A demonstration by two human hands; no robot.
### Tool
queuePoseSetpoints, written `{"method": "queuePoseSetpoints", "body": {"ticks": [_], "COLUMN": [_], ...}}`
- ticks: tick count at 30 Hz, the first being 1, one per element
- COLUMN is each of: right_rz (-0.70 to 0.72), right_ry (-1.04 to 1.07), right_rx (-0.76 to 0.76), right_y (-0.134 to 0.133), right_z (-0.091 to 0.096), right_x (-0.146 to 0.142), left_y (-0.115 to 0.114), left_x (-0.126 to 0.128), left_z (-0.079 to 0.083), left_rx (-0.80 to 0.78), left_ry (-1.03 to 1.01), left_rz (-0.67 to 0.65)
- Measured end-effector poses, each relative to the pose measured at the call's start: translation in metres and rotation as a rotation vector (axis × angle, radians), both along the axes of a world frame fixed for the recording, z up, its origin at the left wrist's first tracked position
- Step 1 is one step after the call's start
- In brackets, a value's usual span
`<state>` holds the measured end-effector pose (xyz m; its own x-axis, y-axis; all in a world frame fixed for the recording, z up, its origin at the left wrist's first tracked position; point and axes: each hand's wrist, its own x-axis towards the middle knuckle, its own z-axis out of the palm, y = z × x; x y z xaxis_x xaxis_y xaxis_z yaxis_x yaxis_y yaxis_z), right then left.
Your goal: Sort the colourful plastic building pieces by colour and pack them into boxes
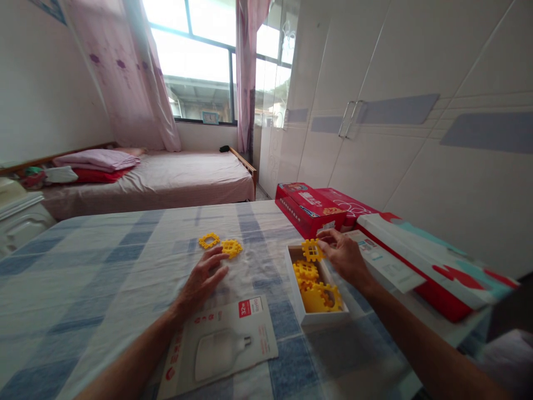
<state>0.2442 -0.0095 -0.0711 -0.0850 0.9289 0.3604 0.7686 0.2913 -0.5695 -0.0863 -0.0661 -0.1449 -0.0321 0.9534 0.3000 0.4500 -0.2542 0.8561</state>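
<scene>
Between the thumb and fingers of my right hand [343, 256] is a yellow toothed plastic building piece [311, 250] with a windowed middle. It is held over the far end of a small white box [318, 319], in which several more yellow pieces [307, 271] lie. My left hand [205, 276] rests low over the table with its fingers apart. Its fingertips are at the near edge of another yellow windowed piece [232, 248]; whether they touch it I cannot tell. Just left of that lies a yellow ring-like piece [209, 240] with an open centre.
A flat light-bulb package [227, 341] lies in front of me, partly under my left forearm. Red boxes [310, 208] and a long white, red and teal box [437, 266] line the table's right side. A blue-and-white checked cloth [104, 289] covers the table. Beyond stand a bed and wardrobe.
</scene>
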Motion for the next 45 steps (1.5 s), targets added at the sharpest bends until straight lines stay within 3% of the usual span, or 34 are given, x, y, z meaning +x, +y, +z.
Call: {"method": "queuePoseSetpoints", "body": {"ticks": [2, 6, 10, 14, 18, 22, 26, 29, 34, 39, 45], "right_rz": [-0.011, 0.024, 0.165, 0.227, 0.238, 0.280, 0.380, 0.373, 0.216, 0.233, 0.212], "right_ry": [-0.010, -0.266, -0.410, -0.456, -0.425, -0.308, -0.244, -0.245, -0.408, -0.474, -0.437], "right_rx": [-0.089, 0.000, -0.077, -0.090, -0.035, 0.033, -0.092, -0.126, 0.016, 0.008, 0.126], "right_y": [-0.003, -0.021, -0.050, -0.065, -0.061, -0.054, -0.046, -0.044, -0.047, -0.048, -0.040], "right_z": [-0.001, 0.000, 0.009, 0.000, -0.012, -0.008, -0.005, -0.009, -0.019, -0.026, 0.001], "right_x": [0.000, 0.007, 0.022, 0.024, 0.011, -0.008, -0.022, -0.019, -0.002, -0.001, -0.014], "left_y": [0.000, 0.000, 0.000, 0.001, 0.002, 0.001, 0.001, 0.003, 0.003, 0.002, 0.004], "left_x": [0.001, 0.000, -0.001, -0.001, 0.000, -0.001, -0.002, -0.002, -0.002, -0.001, 0.000], "left_z": [0.001, 0.001, -0.002, -0.003, -0.002, -0.002, -0.004, -0.005, -0.006, -0.004, 0.000], "left_rx": [0.000, -0.006, -0.002, 0.013, 0.005, 0.003, 0.010, 0.015, 0.032, 0.040, 0.086], "left_ry": [0.002, 0.016, 0.032, 0.038, 0.044, 0.057, 0.066, 0.057, 0.055, 0.011, -0.128], "left_rz": [0.007, 0.005, -0.004, -0.007, -0.001, 0.006, 0.001, -0.004, 0.010, 0.025, 0.235]}}
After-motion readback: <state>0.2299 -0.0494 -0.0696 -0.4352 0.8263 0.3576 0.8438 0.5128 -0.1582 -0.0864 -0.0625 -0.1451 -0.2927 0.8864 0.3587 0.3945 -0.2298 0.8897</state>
